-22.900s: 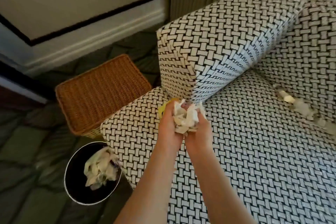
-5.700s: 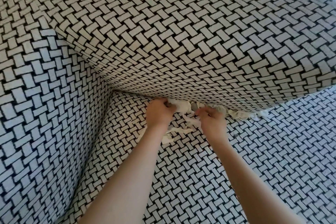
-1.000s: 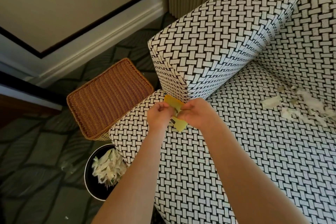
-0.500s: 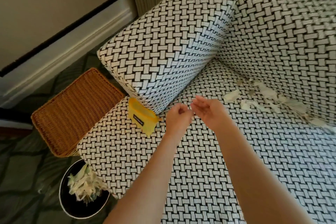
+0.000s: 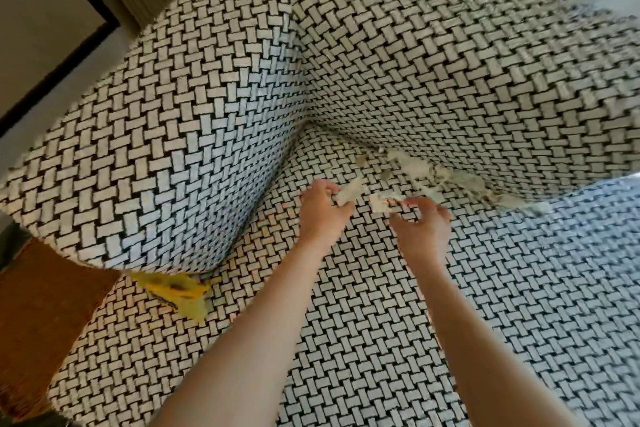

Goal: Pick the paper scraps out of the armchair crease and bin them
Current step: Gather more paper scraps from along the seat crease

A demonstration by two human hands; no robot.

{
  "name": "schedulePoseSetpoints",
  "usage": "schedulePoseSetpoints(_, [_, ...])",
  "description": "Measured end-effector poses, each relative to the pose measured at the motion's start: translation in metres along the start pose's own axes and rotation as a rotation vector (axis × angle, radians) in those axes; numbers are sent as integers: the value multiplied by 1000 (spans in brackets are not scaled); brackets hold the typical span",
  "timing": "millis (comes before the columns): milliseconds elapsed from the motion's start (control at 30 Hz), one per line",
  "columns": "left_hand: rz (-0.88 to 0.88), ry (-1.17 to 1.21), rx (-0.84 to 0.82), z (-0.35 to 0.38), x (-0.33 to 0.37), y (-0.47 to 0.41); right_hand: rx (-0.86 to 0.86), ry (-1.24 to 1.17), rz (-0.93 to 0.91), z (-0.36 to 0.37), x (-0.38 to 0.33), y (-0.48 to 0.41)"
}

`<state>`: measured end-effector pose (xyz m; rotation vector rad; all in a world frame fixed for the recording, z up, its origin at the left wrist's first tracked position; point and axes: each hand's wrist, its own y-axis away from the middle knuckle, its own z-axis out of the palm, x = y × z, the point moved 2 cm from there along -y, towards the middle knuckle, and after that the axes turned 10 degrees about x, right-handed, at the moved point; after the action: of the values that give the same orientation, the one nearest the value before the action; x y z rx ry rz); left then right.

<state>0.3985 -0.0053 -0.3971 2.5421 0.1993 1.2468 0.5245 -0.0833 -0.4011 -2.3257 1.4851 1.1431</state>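
Note:
Pale paper scraps (image 5: 446, 173) lie strung along the crease where the armchair's seat meets its backrest. My left hand (image 5: 320, 210) pinches one scrap (image 5: 349, 191) just off the seat. My right hand (image 5: 420, 229) pinches another scrap (image 5: 382, 203) beside it, fingers curled. Both hands hover over the black-and-white woven seat (image 5: 346, 340), a little in front of the crease. The bin is out of view.
The armchair's left arm (image 5: 166, 156) rises at my left, the backrest (image 5: 467, 62) ahead. A yellow packet (image 5: 176, 291) lies on the seat at the foot of the arm. A brown wicker box (image 5: 38, 315) stands beyond the chair's left edge.
My view swung from the chair's front corner and bin toward the crease. Both hands, empty half a second ago, reached forward and each took hold of a scrap.

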Motion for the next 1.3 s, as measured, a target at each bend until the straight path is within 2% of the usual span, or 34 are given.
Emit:
schedulePoseSetpoints(167, [202, -216, 18, 24, 15, -22, -99, 189, -241, 14, -7, -19])
schedulePoseSetpoints(300, [254, -415, -47, 38, 9, -36, -106, 147, -281, 33, -19, -31])
schedulePoseSetpoints(433, [398, -327, -108, 38, 2, -37, -118, 127, -347, 47, -37, -48])
schedulePoseSetpoints(500, [283, -177, -151, 34, -3, -39, -157, 129, -382, 57, -45, -57])
schedulePoseSetpoints(633, [-397, 460, 41, 21, -16, -63, -273, 209, -464, 82, -59, -62])
schedulePoseSetpoints(700, [-532, 611, 81, 12, -18, -72, -333, 336, -467, 91, -65, -62])
schedulePoseSetpoints(900, [-490, 516, 36, 1, -18, -84, -318, 432, -556, 97, -71, -59])
schedulePoseSetpoints(1000, [-549, 576, 36, 8, -17, -84, -168, 294, -551, 94, -53, -60])
schedulePoseSetpoints(1100, [-567, 641, 6, 18, -6, -79, -32, 109, -440, 87, -40, -72])
schedulePoseSetpoints(1167, [-561, 657, -37, 26, 0, -77, -72, 157, -479, 85, -42, -79])
schedulePoseSetpoints(1300, [-557, 659, -95, 43, 9, -73, -270, 402, -594, 85, -60, -84])
